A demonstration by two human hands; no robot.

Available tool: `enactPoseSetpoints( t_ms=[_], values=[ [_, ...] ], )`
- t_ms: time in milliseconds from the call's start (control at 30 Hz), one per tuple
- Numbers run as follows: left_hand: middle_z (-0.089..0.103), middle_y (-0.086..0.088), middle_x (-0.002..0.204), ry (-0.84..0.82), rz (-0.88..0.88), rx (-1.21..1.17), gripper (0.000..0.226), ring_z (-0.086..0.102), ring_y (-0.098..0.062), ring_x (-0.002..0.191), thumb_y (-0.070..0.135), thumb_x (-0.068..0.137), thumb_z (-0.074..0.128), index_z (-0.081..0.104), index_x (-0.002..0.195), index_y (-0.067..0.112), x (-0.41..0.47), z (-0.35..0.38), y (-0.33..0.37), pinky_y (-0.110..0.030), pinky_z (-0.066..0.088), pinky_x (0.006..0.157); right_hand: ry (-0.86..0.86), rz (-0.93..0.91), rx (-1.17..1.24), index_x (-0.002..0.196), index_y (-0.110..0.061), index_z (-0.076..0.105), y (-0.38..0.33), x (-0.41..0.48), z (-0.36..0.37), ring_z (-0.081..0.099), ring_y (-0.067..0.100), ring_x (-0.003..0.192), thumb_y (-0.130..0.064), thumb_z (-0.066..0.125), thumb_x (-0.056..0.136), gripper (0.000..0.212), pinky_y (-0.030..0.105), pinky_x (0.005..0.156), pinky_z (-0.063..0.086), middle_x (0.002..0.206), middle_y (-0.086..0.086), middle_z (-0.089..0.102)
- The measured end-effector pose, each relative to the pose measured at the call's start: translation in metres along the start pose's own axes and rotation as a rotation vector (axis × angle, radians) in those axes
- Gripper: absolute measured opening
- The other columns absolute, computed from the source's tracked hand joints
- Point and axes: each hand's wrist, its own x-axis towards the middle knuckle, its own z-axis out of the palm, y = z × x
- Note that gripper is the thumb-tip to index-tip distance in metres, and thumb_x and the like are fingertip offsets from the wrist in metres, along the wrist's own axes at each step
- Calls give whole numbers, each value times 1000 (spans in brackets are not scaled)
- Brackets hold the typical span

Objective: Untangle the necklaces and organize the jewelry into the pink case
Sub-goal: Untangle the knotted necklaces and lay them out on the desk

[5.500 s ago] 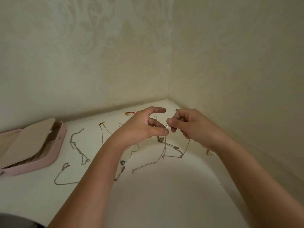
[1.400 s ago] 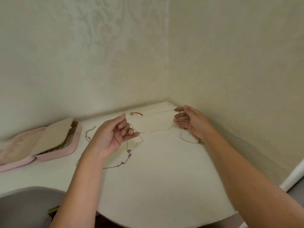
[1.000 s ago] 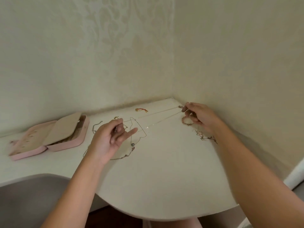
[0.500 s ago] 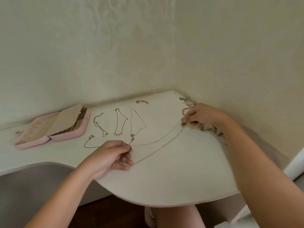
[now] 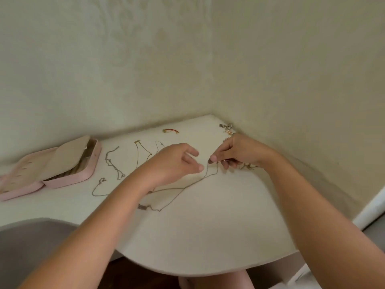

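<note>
The right hand (image 5: 241, 151) pinches the upper end of a long thin silver chain necklace (image 5: 184, 187) that lies across the white rounded table (image 5: 208, 236). The left hand (image 5: 173, 163) is just beside it, fingers loosely extended and holding nothing. Separate thin chains (image 5: 113, 163) lie between the hands and the open pink rectangular case (image 5: 68, 179) at the far left. Its contents are unclear and no writing is legible. A small red thread bracelet (image 5: 170, 131) lies near the wall.

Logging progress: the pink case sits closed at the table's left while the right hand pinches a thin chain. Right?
Not closed: the head view shows the pink case lying open, its beige flap raised. It is at the left of the table, and the right hand pinches the thin chain.
</note>
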Motion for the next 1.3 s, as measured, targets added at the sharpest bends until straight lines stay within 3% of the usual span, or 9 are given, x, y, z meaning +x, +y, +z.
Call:
enactPoseSetpoints(
  t_ms=[100,233,367,500,600,700,900,1133,1300],
  values=[
    [72,11,94,-109,9,-101,43,64,-4,97,26,80,76,59,119,20,35,17,6,-22,45,87,35,3,37,82,-14,76,1,1,0,46,7,45,-25,72,84,12,17,44,34,56,-2,61],
    [69,-6,86,-151,28,-398,18,68,-17,84,3,86,68,65,103,6,58,27,-4,-30,55,89,73,3,98,80,-12,74,6,3,-2,48,6,45,-23,70,86,13,18,43,36,54,-4,62],
    [59,-4,72,-142,47,-534,15,63,-13,64,7,97,52,63,88,3,66,34,-13,-27,58,71,94,-25,168,95,-2,73,6,4,-8,52,7,48,-16,69,87,17,16,45,39,60,-1,64],
    [43,3,64,0,-5,-718,26,31,-7,48,9,101,41,58,81,11,65,46,-16,-16,24,41,72,27,203,106,-7,68,12,4,-13,65,10,62,-7,63,90,16,17,55,48,78,4,73],
    [48,0,76,133,16,-779,33,25,-6,48,10,101,39,57,75,18,67,56,-17,-18,15,42,21,55,173,101,-8,65,16,6,-12,69,12,67,0,58,92,14,19,58,52,86,7,72],
    [64,3,82,196,39,-784,30,34,-7,52,10,102,38,56,78,16,67,61,-16,-20,24,46,65,53,176,92,-5,66,17,7,-11,67,12,64,1,60,90,9,19,57,53,83,8,71],
    [66,-14,63,201,19,-997,29,39,-15,43,8,104,30,45,79,9,71,63,-15,-22,27,43,182,1,152,84,-8,70,15,9,-12,64,7,62,-3,70,83,5,19,65,52,70,0,69],
    [45,5,48,279,48,-883,28,25,-13,47,9,103,32,51,81,9,71,65,-18,-29,12,52,208,21,113,79,-18,69,17,7,-14,63,22,93,-15,72,83,6,58,96,42,93,6,74],
    [37,5,47,301,57,-862,28,22,-9,42,11,104,33,51,82,11,68,65,-16,-18,15,42,166,-94,460,84,-5,56,12,5,-15,68,19,85,1,55,92,10,35,92,51,78,7,69]
  ],
)
